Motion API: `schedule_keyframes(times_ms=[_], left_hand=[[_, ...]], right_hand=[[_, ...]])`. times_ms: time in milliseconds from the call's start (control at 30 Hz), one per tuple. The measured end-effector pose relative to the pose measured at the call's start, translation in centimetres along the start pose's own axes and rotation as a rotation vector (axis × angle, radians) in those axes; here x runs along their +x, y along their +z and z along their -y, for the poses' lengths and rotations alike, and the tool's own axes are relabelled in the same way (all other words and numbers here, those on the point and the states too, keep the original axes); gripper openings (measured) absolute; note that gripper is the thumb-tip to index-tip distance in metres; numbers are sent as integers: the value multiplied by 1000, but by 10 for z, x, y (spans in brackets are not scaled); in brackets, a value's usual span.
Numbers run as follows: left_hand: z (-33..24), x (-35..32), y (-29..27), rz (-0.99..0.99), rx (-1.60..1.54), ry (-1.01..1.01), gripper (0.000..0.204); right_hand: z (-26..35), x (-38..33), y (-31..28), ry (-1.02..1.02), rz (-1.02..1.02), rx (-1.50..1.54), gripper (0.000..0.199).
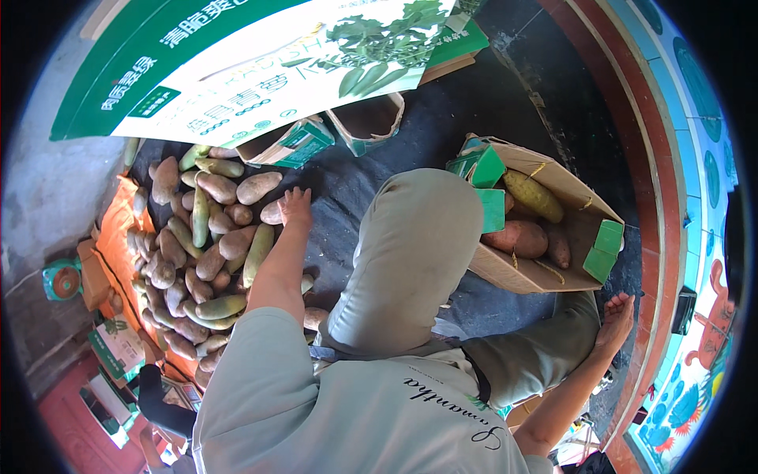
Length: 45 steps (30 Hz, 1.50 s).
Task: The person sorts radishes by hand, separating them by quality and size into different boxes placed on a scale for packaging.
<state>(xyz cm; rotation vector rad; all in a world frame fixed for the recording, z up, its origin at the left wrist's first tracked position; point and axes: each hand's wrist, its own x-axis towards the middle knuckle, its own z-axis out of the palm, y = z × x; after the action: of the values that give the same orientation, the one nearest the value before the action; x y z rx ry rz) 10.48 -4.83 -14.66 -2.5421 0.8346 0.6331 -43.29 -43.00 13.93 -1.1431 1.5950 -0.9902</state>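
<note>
My left hand (296,207) reaches to the right edge of a pile of vegetables, its fingers curled over the end of a pinkish-brown sweet potato (271,213). Around it lie more sweet potatoes (259,188) and long pale-green radishes (259,254). My right hand (617,322) is at the far right beside my bent leg, palm partly turned up, fingers stretched and holding nothing. Just beyond that leg an open cardboard box (584,197) with green flaps tilts on its side; a green radish (533,196) and reddish sweet potatoes (517,238) lie inside.
A large green-and-white printed carton (260,71) spans the upper left. Two smaller open boxes (288,142) (367,122) stand below it. Orange sheeting (120,229) borders the pile, and black sheeting (442,110) covers the floor. Another person's dark-clothed leg (162,403) shows at lower left.
</note>
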Motion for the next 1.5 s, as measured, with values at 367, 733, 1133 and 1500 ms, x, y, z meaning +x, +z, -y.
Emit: schedule_keyframes(times_ms=[367, 733, 1133, 1500], left_hand=[[8, -20, 8, -7, 179, 164, 56], [10, -77, -90, -412, -845, 64, 71], [-97, -225, -349, -942, -1314, 700, 71], [-240, -198, -322, -647, -581, 922, 72]], right_hand=[[1, -5, 19, -45, 51, -73, 33], [2, -24, 33, -243, 121, -115, 27], [-2, -44, 54, -547, 59, -356, 17], [3, -54, 50, -614, 58, -435, 16]])
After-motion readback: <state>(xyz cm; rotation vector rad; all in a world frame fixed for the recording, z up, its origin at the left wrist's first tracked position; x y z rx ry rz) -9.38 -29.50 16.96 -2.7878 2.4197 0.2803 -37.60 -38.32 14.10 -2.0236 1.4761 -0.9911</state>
